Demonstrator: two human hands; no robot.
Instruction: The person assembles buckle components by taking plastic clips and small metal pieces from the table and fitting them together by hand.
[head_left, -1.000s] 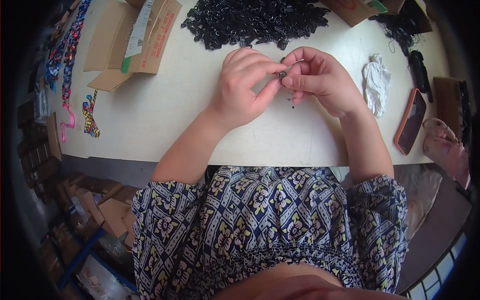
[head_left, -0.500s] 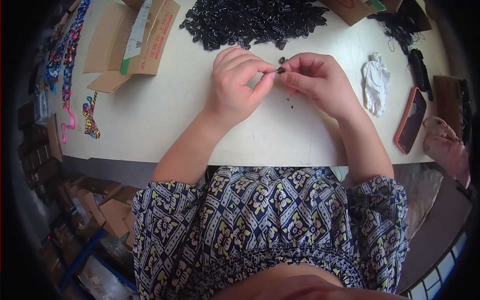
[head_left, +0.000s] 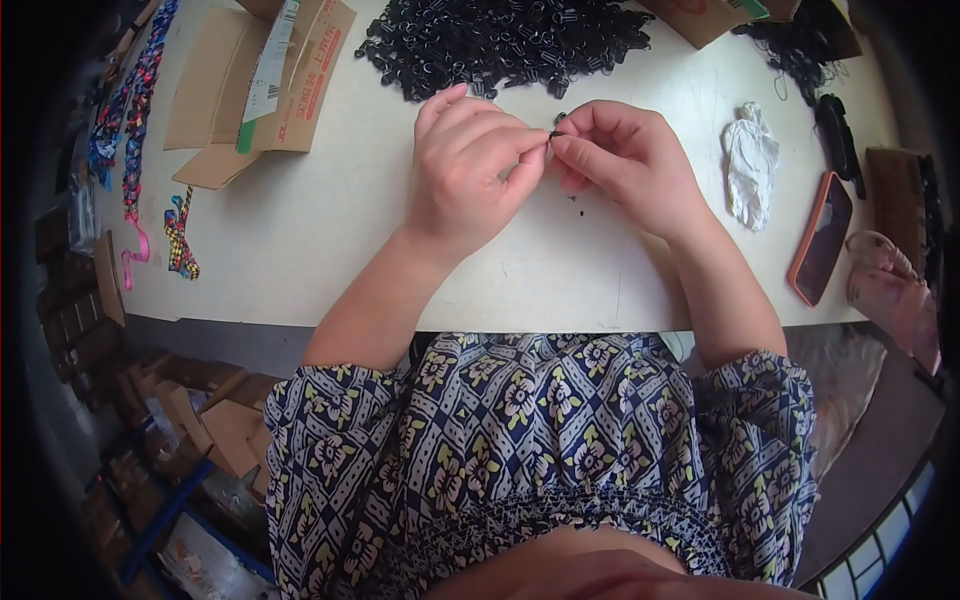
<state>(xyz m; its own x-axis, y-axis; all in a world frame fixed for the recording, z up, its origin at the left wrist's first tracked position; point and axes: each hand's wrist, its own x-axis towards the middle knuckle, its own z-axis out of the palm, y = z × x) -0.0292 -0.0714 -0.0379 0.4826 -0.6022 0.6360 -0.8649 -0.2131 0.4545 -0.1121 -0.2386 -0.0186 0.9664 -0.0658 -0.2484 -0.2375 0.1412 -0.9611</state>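
Above the white table, my left hand [head_left: 470,165] and my right hand [head_left: 632,163] meet fingertip to fingertip. Between them is a small black piece [head_left: 555,134], mostly covered by the fingers, so its exact kind is hidden. Thumb and forefinger of the right hand pinch it. The left thumb and forefinger are also pinched together at its other side, while the other left fingers curl loosely. Just beyond the right fingertips lies another small dark piece [head_left: 561,118]. A large pile of small black parts with metal loops [head_left: 500,45] spreads behind both hands.
An open cardboard box [head_left: 310,85] stands at the back left, near patterned straps [head_left: 140,130] and a short colourful strap [head_left: 181,240]. To the right lie a crumpled white glove [head_left: 750,165], an orange-cased phone [head_left: 821,240] and a pink pouch [head_left: 890,285]. Another box [head_left: 700,20] is at the back.
Both hands shift very slightly, and the left fingers lift and spread a little. The fingertips have closed in around the small black piece, so less of it shows.
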